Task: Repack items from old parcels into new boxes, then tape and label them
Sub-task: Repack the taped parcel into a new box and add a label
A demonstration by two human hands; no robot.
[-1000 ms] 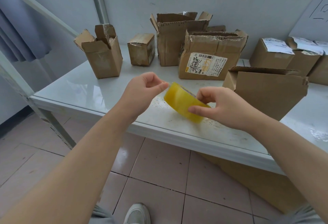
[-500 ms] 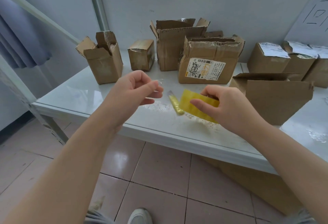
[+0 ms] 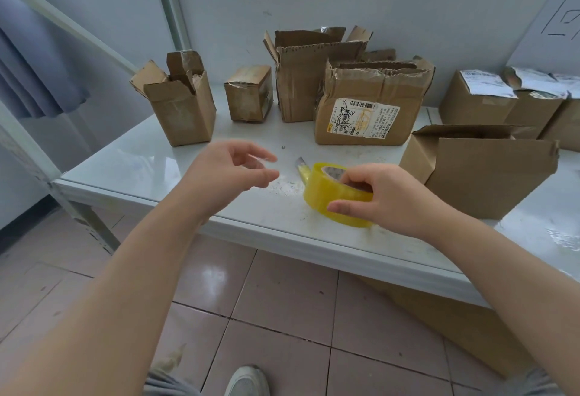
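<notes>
- Far left: a blue curtain (image 3: 37,81), next to a white table (image 3: 131,166).
- At the back left of the table: a small open box (image 3: 185,116), flaps up and torn.
- Just to the right: a small shut box (image 3: 248,94), standing apart.
- Next along, up by the wall: a tall open box (image 3: 301,88).
- Close in front of it, on the right side: a wide box (image 3: 408,113) with a white sticker (image 3: 364,118) and black marks on the front.
- In front of those boxes, over the table: the left hand (image 3: 229,172), fingers loosely bent, thumb and pointer finger apart, gripping nothing.
- By its fingertips: a faint see-through smear, too blurry to name.
- To the right of that hand, near the front edge of the table: a yellow tape roll (image 3: 326,201), tilted. Hard to tell if touching the table top.
- On the roll's left side: a loose tape end (image 3: 302,167), sticking out toward the left hand but not touching it.
- Gripping the tape roll: the right hand (image 3: 395,201), fingers curled into the hole in the middle, thumb flat along the outside.
- Just beside the right hand: a big open box (image 3: 489,182), plain brown, flaps up.
- Back right, by the wall: a few shut boxes (image 3: 470,103) with white paper on top.
- Down below: pink floor tiles (image 3: 282,301), a grey shoe (image 3: 248,380), and flat brown cardboard (image 3: 439,311) under the table.
</notes>
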